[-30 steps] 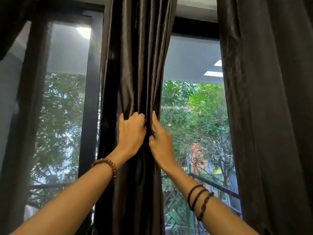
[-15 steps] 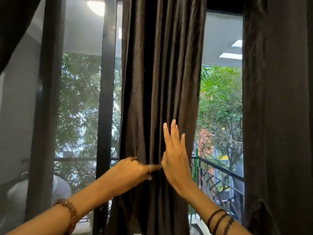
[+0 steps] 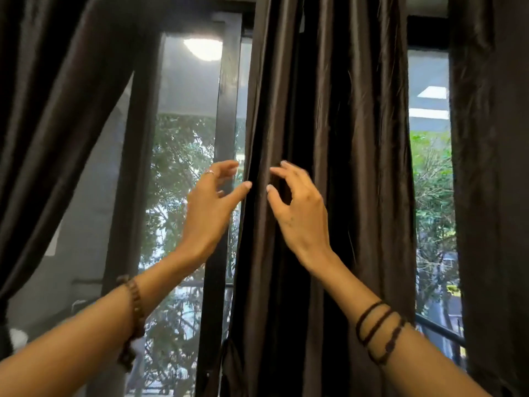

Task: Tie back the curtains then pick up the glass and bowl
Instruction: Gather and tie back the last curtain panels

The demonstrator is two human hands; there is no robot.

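1. the left hand [image 3: 210, 207] is held open, fingers spread, its thumb tip at the middle curtain [image 3: 329, 167] edge.
2. the right hand [image 3: 300, 213] is loosely curled before the folds, nothing gripped.
3. no writing is seen.

Upper-floor room, home or office unclear; dark curtains [image 3: 329, 167], black-framed windows [image 3: 226, 138], balcony railing [image 3: 440, 328], treetops [image 3: 432, 196] outside

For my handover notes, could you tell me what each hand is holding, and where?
Nothing: left hand and right hand are open beside the middle curtain.
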